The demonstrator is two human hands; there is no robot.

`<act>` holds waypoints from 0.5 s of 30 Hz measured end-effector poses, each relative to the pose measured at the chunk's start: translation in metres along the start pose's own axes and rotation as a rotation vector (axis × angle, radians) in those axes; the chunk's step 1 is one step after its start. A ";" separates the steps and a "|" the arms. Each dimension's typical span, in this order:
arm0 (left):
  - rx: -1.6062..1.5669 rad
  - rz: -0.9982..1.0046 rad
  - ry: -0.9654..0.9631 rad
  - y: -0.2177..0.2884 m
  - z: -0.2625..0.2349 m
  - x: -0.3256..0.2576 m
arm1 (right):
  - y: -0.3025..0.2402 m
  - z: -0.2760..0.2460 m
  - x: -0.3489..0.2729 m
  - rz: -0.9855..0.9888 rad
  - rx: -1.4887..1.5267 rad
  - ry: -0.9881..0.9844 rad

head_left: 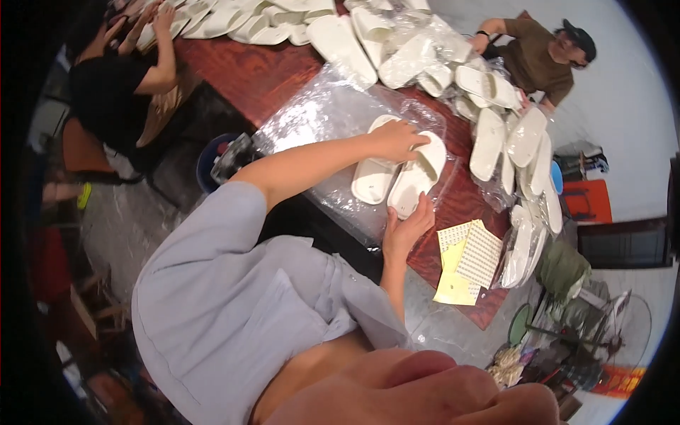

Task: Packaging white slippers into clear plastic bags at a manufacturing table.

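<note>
A pair of white slide slippers [397, 177] lies side by side on a clear plastic bag [319, 120] spread over the reddish-brown wooden table [262, 71]. My left hand [400, 138] reaches across and grips the straps on top of the pair. My right hand [406, 228] holds the near heel end of the right-hand slipper [418, 173], with its fingers curled around the sole. Both of my arms come out of a light grey-blue shirt at the lower left.
Heaps of white slippers [510, 142], many in clear bags, cover the table's far and right sides. Yellow and white sticker sheets [466, 261] lie near my right hand. A person in black [113, 85] and a person in brown [538, 60] work at the table. A blue bucket [212, 159] stands below.
</note>
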State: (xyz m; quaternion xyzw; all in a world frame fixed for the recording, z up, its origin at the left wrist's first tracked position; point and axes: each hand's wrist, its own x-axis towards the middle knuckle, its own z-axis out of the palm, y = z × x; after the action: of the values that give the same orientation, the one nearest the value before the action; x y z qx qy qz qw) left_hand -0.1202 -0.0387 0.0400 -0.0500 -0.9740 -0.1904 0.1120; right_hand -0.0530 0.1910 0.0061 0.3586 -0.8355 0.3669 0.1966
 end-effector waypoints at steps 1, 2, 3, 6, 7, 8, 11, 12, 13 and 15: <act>-0.047 -0.010 0.017 -0.002 0.001 0.004 | -0.006 -0.002 0.002 0.003 -0.066 -0.039; -0.093 -0.021 0.035 -0.004 0.003 0.005 | -0.010 -0.003 0.004 0.004 -0.132 -0.077; -0.095 -0.043 0.027 -0.004 0.006 0.008 | -0.011 -0.003 0.004 0.035 -0.166 -0.136; -0.150 -0.093 0.037 0.001 0.007 0.009 | -0.013 -0.001 0.006 0.009 -0.195 -0.213; -0.179 -0.116 0.081 0.000 0.006 0.011 | -0.014 -0.002 0.007 0.012 -0.217 -0.235; -0.208 -0.139 0.125 -0.001 0.003 0.013 | -0.016 -0.003 0.008 0.026 -0.217 -0.250; -0.075 -0.169 0.187 -0.009 -0.011 0.022 | -0.014 0.000 0.007 -0.033 -0.304 -0.301; 0.014 -0.154 0.187 -0.010 -0.020 0.025 | -0.011 0.002 0.006 -0.023 -0.306 -0.306; 0.082 -0.142 0.217 -0.011 -0.029 0.029 | -0.007 0.003 0.005 -0.047 -0.349 -0.322; 0.153 -0.130 0.244 -0.017 -0.049 0.034 | -0.005 0.005 0.004 -0.071 -0.385 -0.334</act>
State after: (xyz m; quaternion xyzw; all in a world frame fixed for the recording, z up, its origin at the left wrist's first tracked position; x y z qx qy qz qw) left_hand -0.1454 -0.0718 0.0863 0.0455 -0.9660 -0.1273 0.2205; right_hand -0.0524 0.1836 0.0073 0.3992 -0.8978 0.1298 0.1332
